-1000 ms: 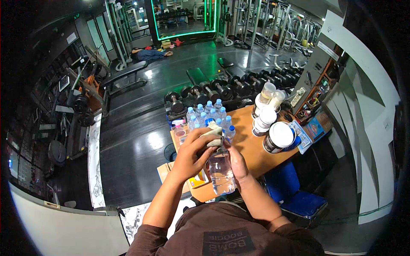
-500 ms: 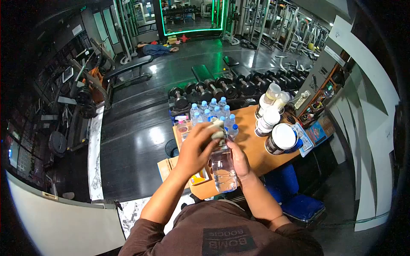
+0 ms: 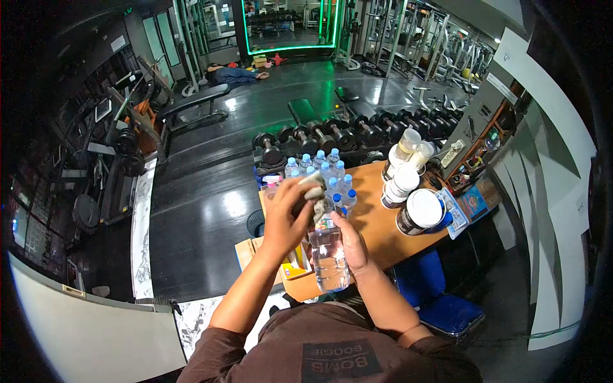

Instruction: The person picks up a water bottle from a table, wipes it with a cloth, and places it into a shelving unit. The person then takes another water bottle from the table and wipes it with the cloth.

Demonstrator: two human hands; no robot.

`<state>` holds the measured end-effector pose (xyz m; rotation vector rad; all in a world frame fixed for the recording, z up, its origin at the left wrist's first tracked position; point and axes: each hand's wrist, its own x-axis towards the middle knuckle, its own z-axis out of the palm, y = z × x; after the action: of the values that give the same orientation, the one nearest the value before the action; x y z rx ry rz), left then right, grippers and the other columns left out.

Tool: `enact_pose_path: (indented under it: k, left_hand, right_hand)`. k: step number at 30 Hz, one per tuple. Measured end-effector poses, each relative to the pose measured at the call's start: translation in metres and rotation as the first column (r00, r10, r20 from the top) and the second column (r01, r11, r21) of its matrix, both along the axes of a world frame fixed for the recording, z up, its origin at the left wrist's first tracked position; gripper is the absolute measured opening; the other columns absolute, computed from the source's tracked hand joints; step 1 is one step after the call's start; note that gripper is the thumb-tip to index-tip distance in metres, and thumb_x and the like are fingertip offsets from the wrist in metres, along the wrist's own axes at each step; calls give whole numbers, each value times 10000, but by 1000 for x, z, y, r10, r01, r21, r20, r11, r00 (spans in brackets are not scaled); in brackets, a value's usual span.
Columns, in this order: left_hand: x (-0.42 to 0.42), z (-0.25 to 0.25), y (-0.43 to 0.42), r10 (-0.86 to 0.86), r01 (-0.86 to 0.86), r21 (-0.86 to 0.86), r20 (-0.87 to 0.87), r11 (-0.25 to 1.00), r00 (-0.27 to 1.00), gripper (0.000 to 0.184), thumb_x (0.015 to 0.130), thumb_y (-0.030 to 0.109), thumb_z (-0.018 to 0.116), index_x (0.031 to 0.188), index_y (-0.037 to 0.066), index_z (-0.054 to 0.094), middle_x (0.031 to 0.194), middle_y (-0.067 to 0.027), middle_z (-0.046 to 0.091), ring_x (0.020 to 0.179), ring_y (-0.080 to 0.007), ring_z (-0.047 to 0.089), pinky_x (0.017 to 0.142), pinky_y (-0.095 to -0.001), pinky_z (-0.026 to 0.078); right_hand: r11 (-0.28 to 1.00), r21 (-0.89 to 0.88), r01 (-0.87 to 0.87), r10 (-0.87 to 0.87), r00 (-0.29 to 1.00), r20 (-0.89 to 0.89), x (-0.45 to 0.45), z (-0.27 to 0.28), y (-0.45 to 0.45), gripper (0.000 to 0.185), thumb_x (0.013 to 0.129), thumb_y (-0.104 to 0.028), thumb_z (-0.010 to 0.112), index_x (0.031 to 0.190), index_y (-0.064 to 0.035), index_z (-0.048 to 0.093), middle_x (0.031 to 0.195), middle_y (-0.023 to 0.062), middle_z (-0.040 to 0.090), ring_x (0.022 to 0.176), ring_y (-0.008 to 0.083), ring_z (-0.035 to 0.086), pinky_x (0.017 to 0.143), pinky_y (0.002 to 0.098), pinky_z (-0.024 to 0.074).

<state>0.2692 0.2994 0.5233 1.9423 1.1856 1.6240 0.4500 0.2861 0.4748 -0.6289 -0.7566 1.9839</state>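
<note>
The right hand [image 3: 352, 246] is wrapped around the side of a clear, ribbed plastic bottle [image 3: 330, 262], which tilts slightly in front of the person's chest, above the near edge of an orange-brown wooden surface [image 3: 380, 239]. The left hand [image 3: 284, 210], fingers curled, grips a crumpled off-white cloth [image 3: 311, 185] at the bottle's upper end. The cloth overlaps the neck from this angle; whether they touch cannot be told.

Just beyond the hands, a cluster of clear plastic bottles with light-blue caps [image 3: 325, 171] stands upright on the surface. To the right of the right hand are a large dark tub with a round white lid [image 3: 424, 207] and smaller white-lidded containers [image 3: 405, 179]. Below the left hand lies a yellow-and-white box [image 3: 292, 269]. A blue padded chair [image 3: 450, 313] stands right of the right forearm.
</note>
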Motion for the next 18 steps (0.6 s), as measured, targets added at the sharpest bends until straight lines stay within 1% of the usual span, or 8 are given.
enact_pose_path:
  k: [1, 2, 5, 9, 12, 14, 15, 18]
  left_hand:
    - [1, -1, -4, -2, 6, 58, -81, 998, 997, 361, 897, -24, 710, 1243, 78, 722, 1265, -173, 664, 1149, -374, 673, 986, -411, 523]
    - [3, -1, -14, -31, 32, 9, -84, 999, 996, 387, 890, -37, 714, 1258, 83, 717, 1288, -171, 656, 1163, -373, 673, 981, -402, 533]
    - [10, -5, -38, -149, 145, -67, -49, 987, 988, 416, 866, -45, 753, 1261, 86, 728, 1314, -166, 650, 1157, -354, 686, 951, -381, 557]
    - [14, 2, -54, -241, 230, -154, -56, 961, 969, 409, 866, -34, 765, 1256, 90, 746, 1312, -166, 651, 1159, -352, 688, 955, -381, 560]
    - [14, 3, -38, -80, 76, -62, -64, 995, 995, 384, 851, -46, 749, 1217, 72, 766, 1294, -158, 677, 1185, -320, 687, 1008, -394, 538]
    - [12, -1, -20, 67, -67, 18, -15, 998, 998, 399, 873, -48, 746, 1253, 75, 747, 1281, -163, 666, 1167, -335, 686, 987, -385, 538]
    - [12, 2, -15, 86, -86, 19, 24, 996, 996, 394, 875, -54, 739, 1249, 68, 742, 1265, -165, 670, 1171, -335, 682, 1004, -387, 526]
    - [11, -4, -17, 56, -56, 17, -1, 998, 998, 391, 875, -41, 747, 1248, 74, 740, 1289, -175, 661, 1167, -356, 688, 981, -396, 538]
  right_hand:
    - [1000, -29, 10, -10, 1000, -1, 1, 0, 2, 425, 1100, -352, 526, 1438, -99, 578, 1256, 52, 690, 1072, 171, 709, 903, 346, 606]
    - [996, 83, 38, -39, 999, 8, 2, -7, 8, 435, 1106, -360, 512, 1438, -91, 588, 1274, 57, 692, 1073, 165, 711, 908, 338, 600]
    - [981, 164, 100, -104, 994, 15, 10, -19, 18, 450, 1112, -417, 502, 1383, -81, 630, 1177, 53, 734, 995, 159, 738, 872, 332, 608]
    - [997, 40, 61, -60, 998, -20, 16, 3, 15, 375, 1109, -413, 522, 1284, -109, 654, 1091, 33, 752, 868, 157, 750, 759, 342, 634]
    - [995, 76, 68, -63, 996, -63, 8, 5, 12, 373, 1112, -383, 522, 1321, -98, 642, 1137, 39, 735, 936, 155, 742, 799, 340, 630]
    - [972, 151, 182, -179, 983, -33, -3, 1, 11, 373, 1116, -345, 518, 1361, -86, 625, 1207, 47, 707, 1027, 153, 724, 835, 344, 629]
    - [981, 139, 139, -142, 990, 12, -2, 3, 8, 376, 1118, -309, 509, 1395, -77, 612, 1266, 54, 682, 1086, 153, 703, 883, 329, 609]
    - [986, 101, 132, -136, 990, 33, -2, 7, 2, 375, 1121, -308, 492, 1409, -89, 591, 1234, 65, 693, 1013, 158, 717, 849, 314, 603]
